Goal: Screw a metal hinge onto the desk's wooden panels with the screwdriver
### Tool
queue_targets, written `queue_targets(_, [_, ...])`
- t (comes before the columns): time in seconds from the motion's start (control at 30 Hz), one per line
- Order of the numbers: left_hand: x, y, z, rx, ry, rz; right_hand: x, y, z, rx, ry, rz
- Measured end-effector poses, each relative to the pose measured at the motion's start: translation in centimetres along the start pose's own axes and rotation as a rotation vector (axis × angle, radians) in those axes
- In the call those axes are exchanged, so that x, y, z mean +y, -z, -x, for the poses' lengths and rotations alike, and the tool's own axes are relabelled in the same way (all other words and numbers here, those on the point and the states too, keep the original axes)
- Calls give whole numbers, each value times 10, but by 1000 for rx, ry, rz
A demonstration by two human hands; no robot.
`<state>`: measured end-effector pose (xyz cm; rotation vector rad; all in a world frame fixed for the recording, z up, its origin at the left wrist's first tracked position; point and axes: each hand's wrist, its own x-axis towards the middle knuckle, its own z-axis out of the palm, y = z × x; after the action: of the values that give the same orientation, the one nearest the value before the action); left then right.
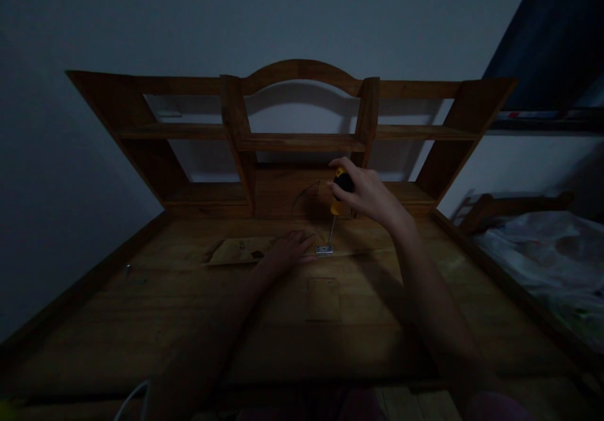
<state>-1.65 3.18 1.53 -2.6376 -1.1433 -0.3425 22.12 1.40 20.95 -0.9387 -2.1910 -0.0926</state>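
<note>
Head view: my right grip clasps the screwdriver, tip down at the metal hinge; my left grip lies flat just left of it, clasping nothing visible. Hinge looks placed, fastening probably unfinished, screws too dim to judge. Bench beneath the hinge, shelves behind, shadowy wall beyond.

We record one screwdriver, yellow and black, in right grip, tip at small metal hinge. Left grip flat, fingers just beside hinge. Wooden board left of it, on wooden table. We count also: rectangular wooden piece nearer us; shelf unit behind; white plastic, far right.
</note>
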Motion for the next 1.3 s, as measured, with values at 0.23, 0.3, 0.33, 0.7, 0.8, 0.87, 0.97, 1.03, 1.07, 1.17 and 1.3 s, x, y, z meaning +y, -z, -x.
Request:
queue_targets(0.23, [-1, 2, 0, 1, -5, 24, -12, -5, -3, 24, 39, -66])
queue_targets(0.3, [-1, 2, 0, -2, -13, 33, -13, -12, -3, -10, 54, -81])
queue_targets(0.33, [-1, 2, 0, -6, -16, 35, -13, -14, -3, -22, 57, -83])
queue_targets(0.7, [-1, 3, 0, -5, -4, 64, -13, -15, -2, -28, 45, -76])
queue_targets(0.8, [-2, 1, -1, -26, 7, 58, -13, -17, -3, -37, 38, -75])
queue_targets(0.87, [-2, -1, -1, -25, 13, 43, -12, -19, -3, -41, 39, -73])
queue_targets(0.97, [-3, -3, -1, 0, 6, 34, -11, -20, -3, -41, 48, -72])
queue_targets(1.03, [-2, -3, 0, 3, 4, 34, -12, -21, -2, -45, 40, -53])
queue_targets(1.07, [-2, -3, 0, 1, 3, 35, -13, -21, -2, -51, 31, -36])
queue_targets(1.17, [-2, -1, 1, -4, -13, 30, -17, -20, -2, -82, 1, 16])
queue_targets(1.3, [-1, 0, 1, -15, -17, 5, -20, -18, -1, -110, 49, -35])
